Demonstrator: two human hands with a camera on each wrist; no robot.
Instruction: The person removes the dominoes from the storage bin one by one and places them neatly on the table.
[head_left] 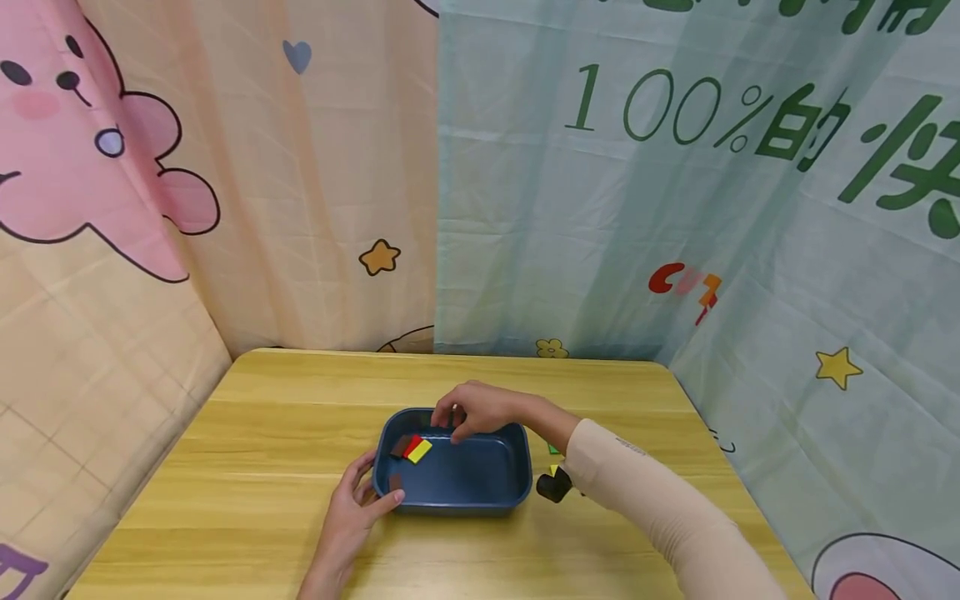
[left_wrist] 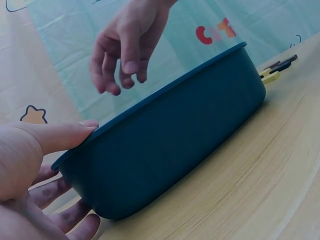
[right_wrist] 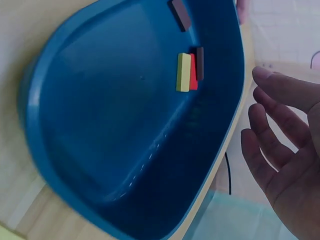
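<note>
A dark blue plastic basin point(head_left: 480, 473) stands on the wooden table. My left hand point(head_left: 352, 500) grips its left end, the thumb over the rim and the other fingers against the outer wall. Over the basin's far side hovers my right hand point(head_left: 483, 408), its fingers loosely bent with nothing between them in the right wrist view. Inside, toward the left end, a yellow block point(right_wrist: 183, 72), a red block point(right_wrist: 193, 71) and a dark brown block point(right_wrist: 200, 63) lie side by side. Another brown block point(right_wrist: 181, 15) lies apart, nearer the left hand.
To the right of the basin lie black pieces point(head_left: 553, 487), a bit of yellow and a green piece point(head_left: 554, 448), partly hidden by the right sleeve point(head_left: 645, 492). Printed curtains point(head_left: 525, 208) hang behind and beside the wooden table point(head_left: 285, 417).
</note>
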